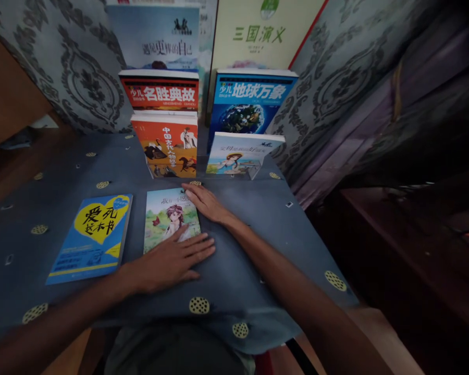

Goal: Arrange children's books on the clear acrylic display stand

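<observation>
A green and pale-blue book (164, 214) with a drawn figure on its cover lies flat on the table in front of me. Across its lower part rests my left hand (172, 260), palm down with fingers stretched out to the right past the cover. At its upper right corner lies my right hand (206, 202), fingers extended and touching the cover. Parts of the cover are hidden under both hands. A blue book (91, 260) with a yellow heart lies to the left, apart from my hands.
Books stand in tiers at the table's back, among them an orange book (168, 148), a red book (140, 94), a blue Earth book (254, 91) and a pale book (238, 153). The dark blue tablecloth (242, 276) has yellow patterns. A patterned curtain (82, 73) hangs behind.
</observation>
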Demonstrator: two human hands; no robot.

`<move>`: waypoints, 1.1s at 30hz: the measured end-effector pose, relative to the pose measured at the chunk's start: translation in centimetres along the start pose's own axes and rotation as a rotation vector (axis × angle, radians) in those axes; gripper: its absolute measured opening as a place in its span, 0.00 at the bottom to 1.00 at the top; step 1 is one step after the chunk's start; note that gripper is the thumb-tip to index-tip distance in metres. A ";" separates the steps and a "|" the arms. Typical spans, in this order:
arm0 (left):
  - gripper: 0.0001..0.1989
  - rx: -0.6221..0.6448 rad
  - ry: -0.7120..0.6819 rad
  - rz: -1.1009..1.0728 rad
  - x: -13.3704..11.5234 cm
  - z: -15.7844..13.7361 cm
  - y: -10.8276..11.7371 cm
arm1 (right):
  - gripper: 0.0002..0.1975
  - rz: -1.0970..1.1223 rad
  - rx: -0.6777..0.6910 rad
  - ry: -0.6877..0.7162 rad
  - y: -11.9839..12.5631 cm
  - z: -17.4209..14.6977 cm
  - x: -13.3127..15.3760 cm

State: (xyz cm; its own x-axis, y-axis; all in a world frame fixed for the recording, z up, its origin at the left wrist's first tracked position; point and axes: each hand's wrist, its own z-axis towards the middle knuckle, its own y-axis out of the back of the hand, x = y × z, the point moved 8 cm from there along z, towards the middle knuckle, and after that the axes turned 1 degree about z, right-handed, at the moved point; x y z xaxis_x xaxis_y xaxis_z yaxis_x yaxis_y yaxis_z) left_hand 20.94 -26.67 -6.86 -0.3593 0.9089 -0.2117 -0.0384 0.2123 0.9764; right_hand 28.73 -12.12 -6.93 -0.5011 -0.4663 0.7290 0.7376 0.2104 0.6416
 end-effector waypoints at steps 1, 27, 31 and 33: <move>0.28 0.005 -0.016 -0.027 -0.8 -0.3 0.0 | 0.26 -0.026 0.008 0.002 -0.2 0.0 0.1; 0.17 -0.327 0.769 -0.025 16.6 -5.7 6.4 | 0.31 -0.409 0.347 0.347 -12.1 -4.5 14.1; 0.16 -0.267 0.804 0.097 15.5 -5.3 5.9 | 0.28 -0.394 0.317 0.284 -11.8 -5.2 14.3; 0.15 -0.251 0.792 0.148 14.9 -5.1 5.8 | 0.28 -0.387 0.297 0.247 -11.7 -5.3 14.2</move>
State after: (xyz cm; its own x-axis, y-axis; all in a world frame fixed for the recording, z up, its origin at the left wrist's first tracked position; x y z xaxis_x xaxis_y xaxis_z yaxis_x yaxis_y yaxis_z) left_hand 10.64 -13.70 -4.18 -0.9210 0.3811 -0.0804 -0.1117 -0.0606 0.9919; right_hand 15.41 -25.72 -5.37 -0.5633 -0.7381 0.3714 0.3426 0.2004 0.9178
